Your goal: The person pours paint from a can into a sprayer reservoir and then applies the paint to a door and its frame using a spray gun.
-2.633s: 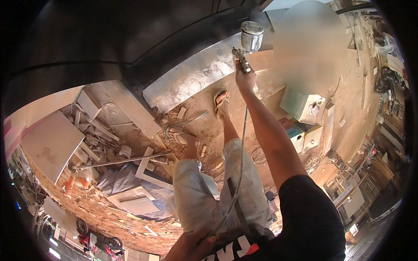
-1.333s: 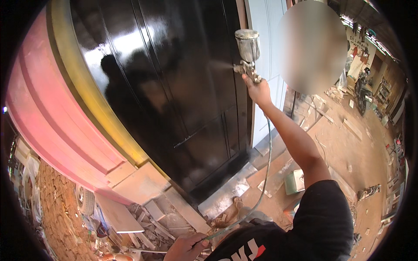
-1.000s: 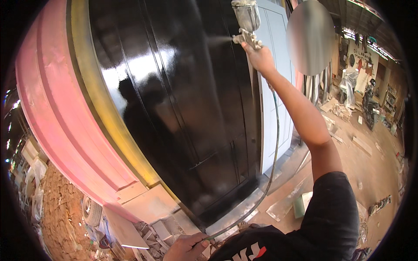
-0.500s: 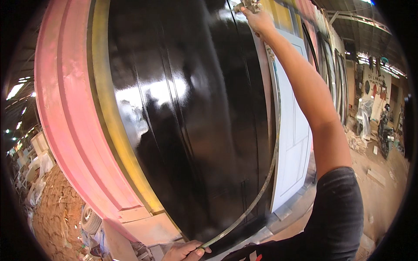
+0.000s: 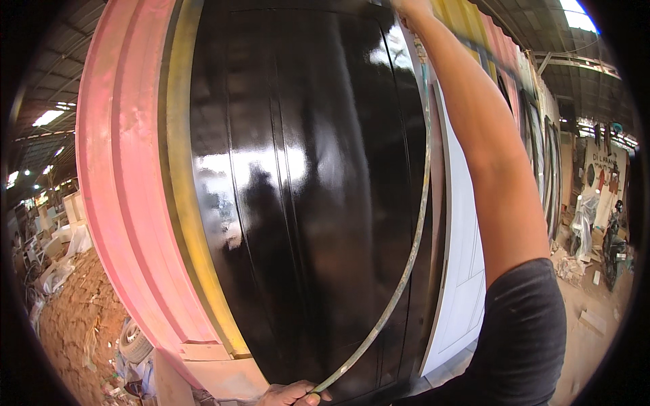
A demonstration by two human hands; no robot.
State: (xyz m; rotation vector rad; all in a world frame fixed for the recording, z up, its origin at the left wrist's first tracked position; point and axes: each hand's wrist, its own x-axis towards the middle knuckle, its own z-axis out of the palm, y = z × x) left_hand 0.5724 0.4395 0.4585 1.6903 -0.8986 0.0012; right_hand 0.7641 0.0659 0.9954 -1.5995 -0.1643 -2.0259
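A tall glossy black door panel (image 5: pixel 318 203) stands upright in front of me, its wet-looking surface mirroring light. At the upper edge of the view, my right hand (image 5: pixel 412 9) is closed on a metal spray gun, which is almost wholly cut off there. A thin, paint-stained hose (image 5: pixel 410 260) hangs from beneath that hand and curves down across the panel's right side. Low in the view, my left hand (image 5: pixel 295 393) grips the hose between thumb and fingers, in front of the panel's bottom.
Pink ribbed sheeting (image 5: pixel 125 169) and a yellow strip (image 5: pixel 196 237) border the panel on the left. To the right leans a white door (image 5: pixel 460 298). A tyre (image 5: pixel 135 342) and rubble lie at lower left; scraps and a motorbike (image 5: pixel 615 247) are at far right.
The whole view has shifted, so the panel now appears lower and farther right. My right hand has risen with the spray gun, mostly out of view. The left hand keeps hold of the hose.
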